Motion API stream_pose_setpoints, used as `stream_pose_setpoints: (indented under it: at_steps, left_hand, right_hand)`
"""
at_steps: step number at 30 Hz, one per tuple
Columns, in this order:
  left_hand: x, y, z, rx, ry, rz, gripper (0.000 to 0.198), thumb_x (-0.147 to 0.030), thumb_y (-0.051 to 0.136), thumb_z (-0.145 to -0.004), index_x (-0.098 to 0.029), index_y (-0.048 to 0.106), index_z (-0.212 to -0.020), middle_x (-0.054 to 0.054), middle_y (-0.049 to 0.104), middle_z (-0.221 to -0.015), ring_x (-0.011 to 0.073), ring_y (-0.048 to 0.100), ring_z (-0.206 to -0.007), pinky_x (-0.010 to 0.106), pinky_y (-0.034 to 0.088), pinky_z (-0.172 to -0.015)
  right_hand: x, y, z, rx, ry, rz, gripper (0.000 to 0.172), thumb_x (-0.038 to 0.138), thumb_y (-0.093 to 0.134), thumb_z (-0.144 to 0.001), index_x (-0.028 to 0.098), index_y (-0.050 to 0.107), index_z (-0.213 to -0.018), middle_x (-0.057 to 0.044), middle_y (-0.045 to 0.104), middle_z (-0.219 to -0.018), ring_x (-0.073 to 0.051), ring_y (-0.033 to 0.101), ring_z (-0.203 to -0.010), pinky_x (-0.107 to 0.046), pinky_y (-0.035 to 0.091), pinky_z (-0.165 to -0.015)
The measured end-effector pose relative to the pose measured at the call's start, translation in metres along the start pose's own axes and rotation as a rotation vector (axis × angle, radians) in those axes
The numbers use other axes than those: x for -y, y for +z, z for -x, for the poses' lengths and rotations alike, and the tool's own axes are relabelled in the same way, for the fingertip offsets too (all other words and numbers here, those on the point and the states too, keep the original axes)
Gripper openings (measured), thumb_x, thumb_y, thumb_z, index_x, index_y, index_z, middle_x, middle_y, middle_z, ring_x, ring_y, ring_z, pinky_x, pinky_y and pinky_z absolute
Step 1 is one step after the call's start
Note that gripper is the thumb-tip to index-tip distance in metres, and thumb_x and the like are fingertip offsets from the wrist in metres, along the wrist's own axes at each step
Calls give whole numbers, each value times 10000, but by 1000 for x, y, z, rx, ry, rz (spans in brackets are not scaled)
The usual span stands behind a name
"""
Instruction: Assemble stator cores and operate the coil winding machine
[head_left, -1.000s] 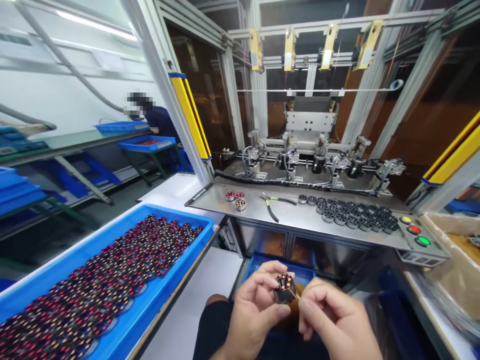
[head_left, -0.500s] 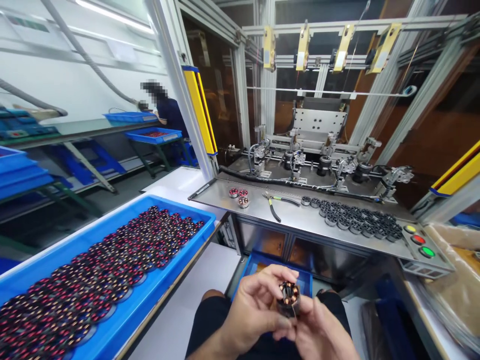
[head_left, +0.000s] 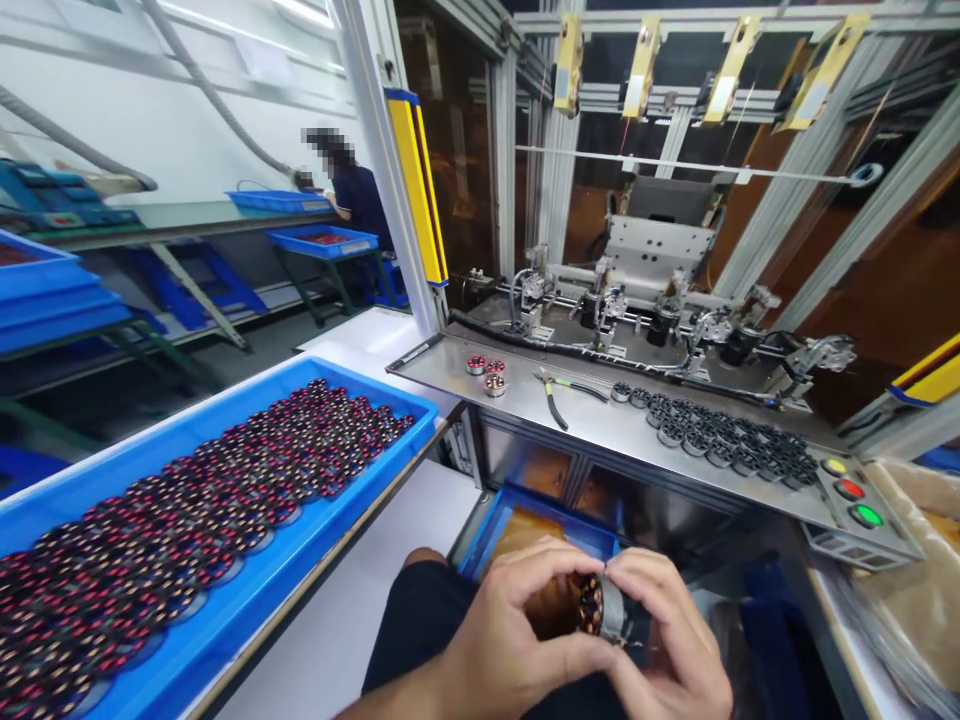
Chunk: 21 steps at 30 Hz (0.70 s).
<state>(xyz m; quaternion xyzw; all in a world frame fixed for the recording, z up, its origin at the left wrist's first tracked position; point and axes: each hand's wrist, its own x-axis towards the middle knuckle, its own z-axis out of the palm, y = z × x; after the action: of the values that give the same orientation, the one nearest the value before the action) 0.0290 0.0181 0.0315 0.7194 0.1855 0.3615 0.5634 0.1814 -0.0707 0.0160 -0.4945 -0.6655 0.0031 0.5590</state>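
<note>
Over my lap, both hands hold a motor stator (head_left: pixel 613 608) with copper windings, tipped on its side so the wound face points left. My left hand (head_left: pixel 517 625) curls round it, thumb below and fingertips at its upper edge. My right hand (head_left: pixel 671 630) grips it from the right, its fingertips meeting those of the left at the top. Short wire ends stick out at the stator's lower right. Beyond the hands, on the metal shelf (head_left: pixel 517 425), lie green-handled cutters (head_left: pixel 555 395) and three wound stators (head_left: pixel 494 384) with red and copper coils.
A blue tray (head_left: pixel 300 555) full of wound stators stands at left. Dark unwound stators (head_left: pixel 720 435) cover the shelf's right part, beside a button box (head_left: pixel 855 540). Behind is a winding machine (head_left: pixel 656 250) in an aluminium frame. A person (head_left: pixel 360 200) sits far left.
The stator has been turned from facing up to lying sideways, facing left. My right hand has come up round its right side. The view has shifted slightly.
</note>
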Motion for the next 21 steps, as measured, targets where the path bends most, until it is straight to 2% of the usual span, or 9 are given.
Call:
stream_pose_setpoints:
  at_steps: [3,6,7,9,12,17,19,21]
  left_hand:
    - [-1,1,0,-48,132,-144,383,-185,798,-699,-188,669,-1060,71,716,-951,195,656,-865,296,525,-829]
    - [-1,3,0,-147,330,-305,457,-67,742,-671,-181,623,-1097,78,702,-977,198,649,-894,309,534,-836]
    - [-2,3,1,-168,376,-340,485,-44,722,-662,-175,610,-1115,82,696,-984,198,648,-899,309,537,-835]
    - [-2,4,2,-169,411,-378,530,-11,686,-665,-173,591,-1161,91,679,-1014,194,650,-921,295,543,-836]
    - [0,2,5,-112,357,-316,566,13,672,-675,-211,593,-1189,80,650,-1053,180,653,-941,261,547,-825]
    - [7,1,9,-2,61,112,466,-71,743,-698,-270,651,-1109,54,619,-1059,165,640,-915,219,540,-733]
    - [9,3,10,19,19,241,455,-90,774,-675,-266,670,-1081,55,616,-1052,162,637,-900,212,538,-716]
    - [8,5,10,24,33,264,452,-97,789,-664,-268,680,-1068,54,626,-1039,166,642,-906,211,542,-724]
  right_hand:
    - [3,-7,3,38,69,-18,347,167,613,-828,155,561,-1171,-128,597,-1058,-222,608,-1002,-331,552,-814]
    - [10,-10,-1,38,111,-82,263,362,648,-859,176,580,-1033,-83,609,-893,-186,629,-818,-283,558,-662]
    - [12,-9,-3,46,114,-98,220,350,667,-852,185,581,-971,-54,605,-821,-165,620,-749,-262,544,-621]
    - [16,-9,-9,75,123,-109,74,207,651,-859,193,583,-884,-13,594,-731,-125,599,-666,-226,517,-593]
    - [20,-12,-15,133,174,-127,113,88,584,-862,192,587,-817,12,590,-693,-90,582,-627,-185,479,-585]
    - [22,-23,-20,295,393,-161,193,237,584,-899,190,565,-713,29,583,-656,-84,563,-614,-180,440,-592]
    - [24,-26,-23,352,453,-173,227,283,576,-906,189,562,-700,26,585,-660,-91,562,-626,-187,435,-608]
    - [26,-28,-25,395,479,-182,248,310,561,-912,188,556,-697,23,584,-668,-94,559,-635,-191,426,-614]
